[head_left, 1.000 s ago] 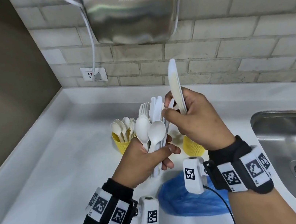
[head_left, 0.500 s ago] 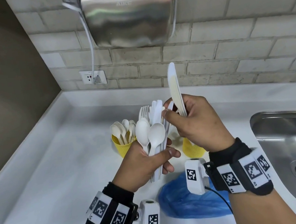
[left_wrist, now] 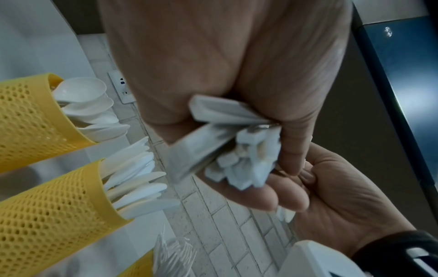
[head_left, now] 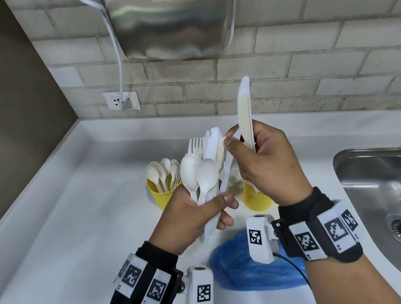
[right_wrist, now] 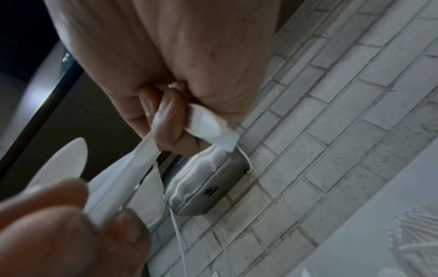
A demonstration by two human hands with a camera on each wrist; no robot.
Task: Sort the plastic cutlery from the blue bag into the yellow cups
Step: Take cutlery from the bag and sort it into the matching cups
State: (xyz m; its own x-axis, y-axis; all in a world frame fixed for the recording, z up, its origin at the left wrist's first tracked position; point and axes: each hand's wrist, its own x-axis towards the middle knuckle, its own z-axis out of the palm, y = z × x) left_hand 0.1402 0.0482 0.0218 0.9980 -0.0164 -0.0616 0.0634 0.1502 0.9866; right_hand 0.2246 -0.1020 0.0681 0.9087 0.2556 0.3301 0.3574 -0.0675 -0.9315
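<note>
My left hand (head_left: 225, 209) grips a mixed bundle of white plastic cutlery (head_left: 205, 174), with spoons, forks and knives fanning upward. Its handle ends (left_wrist: 237, 150) stick out below the palm. My right hand (head_left: 242, 143) holds white knives (head_left: 245, 111) upright, and its thumb touches a knife at the bundle's right edge. The knife handles (right_wrist: 208, 127) show under its curled fingers. A yellow mesh cup of spoons (head_left: 159, 194) stands behind my left hand. A second yellow cup (head_left: 253, 198) is partly hidden behind my right hand. The blue bag (head_left: 246, 272) lies crumpled on the counter below my wrists.
The left wrist view shows the spoon cup (left_wrist: 26, 120), a cup of knives (left_wrist: 54, 204) and a third cup with forks (left_wrist: 140, 266). A steel sink (head_left: 396, 200) is at the right. A hand dryer (head_left: 168, 16) and a wall socket (head_left: 121, 101) are on the brick wall.
Almost nothing differs. Both hands stay together above the cups, and the upright knives in my right hand have tipped slightly to the right.
</note>
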